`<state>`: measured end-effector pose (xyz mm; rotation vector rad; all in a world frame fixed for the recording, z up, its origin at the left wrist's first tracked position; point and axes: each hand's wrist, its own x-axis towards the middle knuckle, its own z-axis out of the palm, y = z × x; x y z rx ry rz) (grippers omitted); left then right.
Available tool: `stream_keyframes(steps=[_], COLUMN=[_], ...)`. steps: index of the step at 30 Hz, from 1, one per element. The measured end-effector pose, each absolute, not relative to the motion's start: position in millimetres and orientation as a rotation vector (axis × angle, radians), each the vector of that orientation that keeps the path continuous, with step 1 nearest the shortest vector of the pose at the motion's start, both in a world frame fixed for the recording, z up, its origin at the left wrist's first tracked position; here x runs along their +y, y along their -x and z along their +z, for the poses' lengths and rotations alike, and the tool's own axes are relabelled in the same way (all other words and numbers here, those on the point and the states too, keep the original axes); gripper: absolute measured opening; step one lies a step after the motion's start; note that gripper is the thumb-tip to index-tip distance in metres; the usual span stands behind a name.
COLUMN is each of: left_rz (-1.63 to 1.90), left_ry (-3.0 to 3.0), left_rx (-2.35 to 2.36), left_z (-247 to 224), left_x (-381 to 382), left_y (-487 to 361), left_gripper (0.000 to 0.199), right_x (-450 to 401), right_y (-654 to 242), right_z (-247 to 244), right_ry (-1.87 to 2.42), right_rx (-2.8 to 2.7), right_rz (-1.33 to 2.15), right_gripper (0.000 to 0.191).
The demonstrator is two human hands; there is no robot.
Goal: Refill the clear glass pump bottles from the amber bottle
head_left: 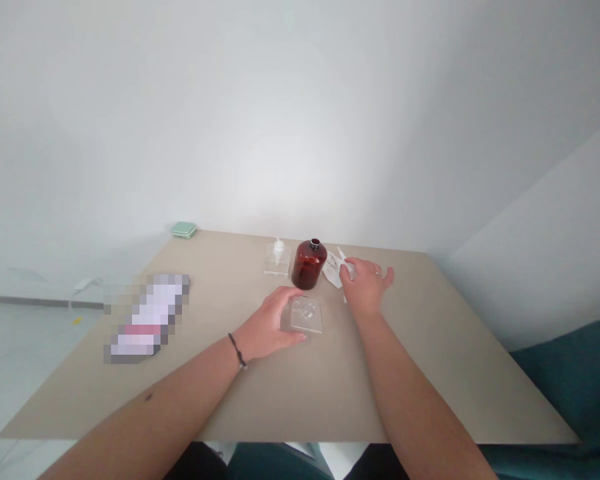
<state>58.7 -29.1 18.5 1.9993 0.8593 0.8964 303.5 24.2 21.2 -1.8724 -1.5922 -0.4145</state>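
Observation:
A clear, square bottle (307, 316) with a round opening in its top stands near the middle of the table. My left hand (269, 325) wraps around it from the left, thumb on the near side and fingers on the far side. Beyond it is a brown, amber-tinted bottle (309, 265) with an open neck, upright. To the right, my right hand (365, 283) pinches a small whitish, partly clear piece, mostly hidden by the fingers. Under and beside those fingertips lies a crumpled white paper or wrapper (333, 272).
Left of the brown bottle stands another clear square bottle (277, 261) with a white pump on top. A blurred phone-like object (150, 317) is on the table's left side. Green square pieces (183, 230) are stacked at the far left corner, by the wall (290, 120).

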Motion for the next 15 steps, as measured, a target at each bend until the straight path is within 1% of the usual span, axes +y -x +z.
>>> stream_keyframes(steps=[3,7,15], left_rz=[0.9,0.884,0.873], left_ry=[-1.999,-1.998,-1.999], left_rx=[0.846,0.854,0.852], left_z=[18.4,17.1,15.7], left_x=[-28.9,-29.2,-29.2], left_y=[-58.9,-58.8,-56.6], left_gripper=[0.071,0.071,0.07], right_x=[24.3,23.1,27.3], right_y=[-288.5,-274.3,-274.2], right_z=[23.6,26.4,20.3], right_ry=[1.898,1.966,2.07], right_rx=[-1.702,-1.853,-1.989], right_rz=[-0.481,-0.469,-0.41], right_gripper=[0.028,0.022,0.025])
